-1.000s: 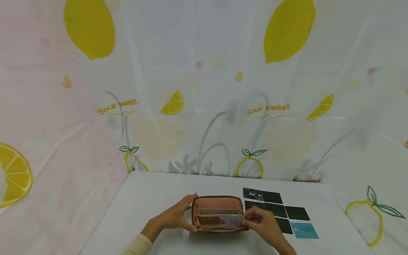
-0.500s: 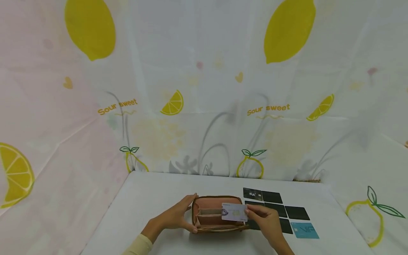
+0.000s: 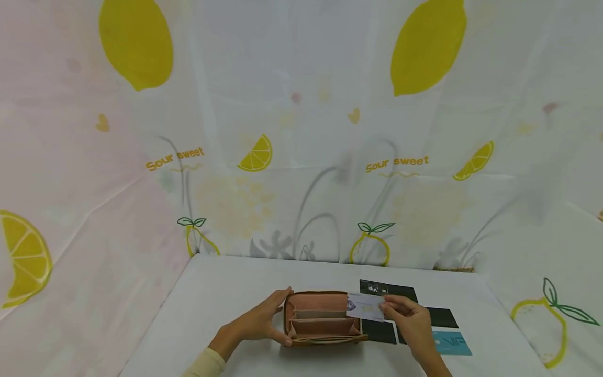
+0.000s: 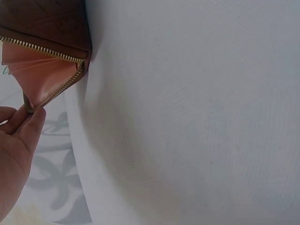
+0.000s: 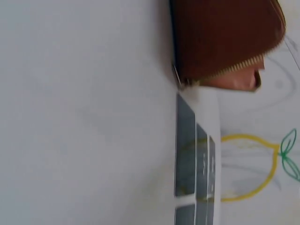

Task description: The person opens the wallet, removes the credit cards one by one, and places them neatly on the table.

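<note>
A brown zip wallet (image 3: 324, 328) with a pink lining and several pockets stands wide open on the white table. My left hand (image 3: 258, 318) holds it at its left side; in the left wrist view the fingers and thumb of that hand (image 4: 16, 152) pinch the zipped rim. My right hand (image 3: 414, 320) pinches a white card (image 3: 365, 307) by its right end. The card is just above the wallet's right side, overlapping it in the head view. From the right wrist camera the wallet's brown outside (image 5: 225, 35) shows, while hand and card are out of that view.
Several dark cards lie right of the wallet, among them a black VIP card (image 3: 371, 287), a plain one (image 3: 379, 332) near the wallet and another (image 3: 444, 317) farther right. A blue VIP card (image 3: 454, 343) is partly behind my right hand. Lemon-print cloth (image 3: 301, 199) surrounds the table.
My right hand has drawn the white card up out of the wallet's pocket and moved it to the right. The left hand and the wallet have stayed in place.
</note>
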### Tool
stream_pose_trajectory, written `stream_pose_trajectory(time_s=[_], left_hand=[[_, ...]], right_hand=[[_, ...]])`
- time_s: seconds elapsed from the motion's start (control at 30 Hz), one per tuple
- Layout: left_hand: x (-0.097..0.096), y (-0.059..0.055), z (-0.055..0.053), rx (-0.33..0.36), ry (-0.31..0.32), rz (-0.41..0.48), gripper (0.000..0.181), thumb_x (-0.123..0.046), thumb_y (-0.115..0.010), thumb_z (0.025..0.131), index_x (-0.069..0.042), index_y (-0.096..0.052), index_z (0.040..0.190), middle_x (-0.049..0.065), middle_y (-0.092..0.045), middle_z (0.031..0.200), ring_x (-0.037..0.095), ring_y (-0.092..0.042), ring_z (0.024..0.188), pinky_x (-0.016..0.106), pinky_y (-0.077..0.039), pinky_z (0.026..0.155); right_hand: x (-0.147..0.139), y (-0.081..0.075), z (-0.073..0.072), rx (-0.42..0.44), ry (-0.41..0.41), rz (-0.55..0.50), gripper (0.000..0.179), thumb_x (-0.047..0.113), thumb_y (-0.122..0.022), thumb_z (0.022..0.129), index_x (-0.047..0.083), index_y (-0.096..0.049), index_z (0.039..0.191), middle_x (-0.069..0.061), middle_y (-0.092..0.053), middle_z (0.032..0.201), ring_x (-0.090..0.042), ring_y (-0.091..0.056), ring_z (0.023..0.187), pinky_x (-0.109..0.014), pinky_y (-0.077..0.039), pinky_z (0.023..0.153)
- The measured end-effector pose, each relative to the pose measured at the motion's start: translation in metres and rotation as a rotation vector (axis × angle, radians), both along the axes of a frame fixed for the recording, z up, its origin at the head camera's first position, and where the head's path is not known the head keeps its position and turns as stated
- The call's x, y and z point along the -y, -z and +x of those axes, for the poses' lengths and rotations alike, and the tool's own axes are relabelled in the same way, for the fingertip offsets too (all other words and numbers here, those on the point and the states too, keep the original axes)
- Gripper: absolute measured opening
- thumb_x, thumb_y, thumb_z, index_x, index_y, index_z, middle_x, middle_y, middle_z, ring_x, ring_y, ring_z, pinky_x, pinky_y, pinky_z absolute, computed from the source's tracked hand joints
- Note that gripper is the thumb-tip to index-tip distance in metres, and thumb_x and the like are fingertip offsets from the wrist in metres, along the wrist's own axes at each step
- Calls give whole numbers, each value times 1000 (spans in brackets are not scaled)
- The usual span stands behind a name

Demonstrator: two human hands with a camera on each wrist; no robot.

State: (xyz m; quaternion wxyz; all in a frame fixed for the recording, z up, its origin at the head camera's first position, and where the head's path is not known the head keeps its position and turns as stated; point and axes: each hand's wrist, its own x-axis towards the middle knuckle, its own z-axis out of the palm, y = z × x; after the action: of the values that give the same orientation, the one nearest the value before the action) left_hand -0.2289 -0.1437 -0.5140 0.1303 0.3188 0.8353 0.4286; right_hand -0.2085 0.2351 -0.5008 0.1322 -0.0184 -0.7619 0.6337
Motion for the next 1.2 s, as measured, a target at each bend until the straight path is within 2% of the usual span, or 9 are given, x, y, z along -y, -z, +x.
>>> stream_pose_trajectory(time_s=[0.13,0.4,0.5,0.67,0.87,0.93,1.0,1.1,1.2], left_hand=[[0,1,1,0,0,2,119,-45,-84,71,-5,-11,156,10,-22,155,29,-26,143,39,-36,113],[0,2,1,16,-4,-2,118,-45,-84,71,-6,-12,156,13,-22,155,30,-26,143,40,-36,113],[0,2,1,12,-10,-11,119,-45,-85,71,-5,-12,156,14,-22,155,30,-26,142,39,-37,112],[0,1,-1,12,-13,-25,119,-45,-85,70,-6,-12,156,13,-22,155,28,-27,142,35,-37,112],[1,-1,-1,19,-4,-19,119,-44,-86,71,-6,-12,156,14,-22,154,27,-25,143,37,-36,113],[1,-2,-1,23,0,-9,119,-43,-86,71,-5,-11,156,15,-22,154,28,-25,143,38,-36,113],[0,-2,0,31,5,6,119,-41,-86,71,-4,-11,156,16,-22,154,29,-25,143,40,-36,113],[-1,-3,0,41,8,12,119,-41,-86,71,-6,-10,156,16,-22,155,29,-25,143,41,-35,113],[-1,-2,0,48,0,-1,119,-43,-85,72,-8,-10,157,16,-21,155,29,-25,143,40,-36,113]], right_hand=[[-21,1,-9,-60,27,-36,28,8,-80,81,-7,-72,104,-7,-74,91,-13,-71,76,-24,-61,66],[-62,-9,-27,12,148,-42,39,11,-76,86,-13,-65,116,12,-71,89,-4,-69,74,-17,-58,68],[-77,-12,-35,26,191,25,39,11,-75,87,-12,-65,116,14,-71,87,1,-67,71,-13,-57,66],[-98,-10,-48,31,270,218,32,15,-75,87,-6,-71,111,5,-73,85,7,-63,64,-8,-52,60],[-119,-1,-59,60,388,352,29,15,-76,86,-5,-73,106,-10,-74,84,15,-51,59,-6,-46,51],[-125,3,-62,62,422,408,28,14,-75,85,-6,-73,105,-16,-73,86,9,-53,61,-9,-45,49],[-130,8,-64,70,448,455,27,14,-73,86,-7,-73,104,-20,-72,89,-6,-61,67,-16,-48,53],[-136,13,-66,108,463,466,29,13,-69,88,-9,-70,107,-25,-70,96,-35,-63,91,-38,-53,74],[-141,16,-67,143,462,447,30,11,-64,90,-12,-67,110,-29,-66,103,-48,-52,108,-58,-42,91]])
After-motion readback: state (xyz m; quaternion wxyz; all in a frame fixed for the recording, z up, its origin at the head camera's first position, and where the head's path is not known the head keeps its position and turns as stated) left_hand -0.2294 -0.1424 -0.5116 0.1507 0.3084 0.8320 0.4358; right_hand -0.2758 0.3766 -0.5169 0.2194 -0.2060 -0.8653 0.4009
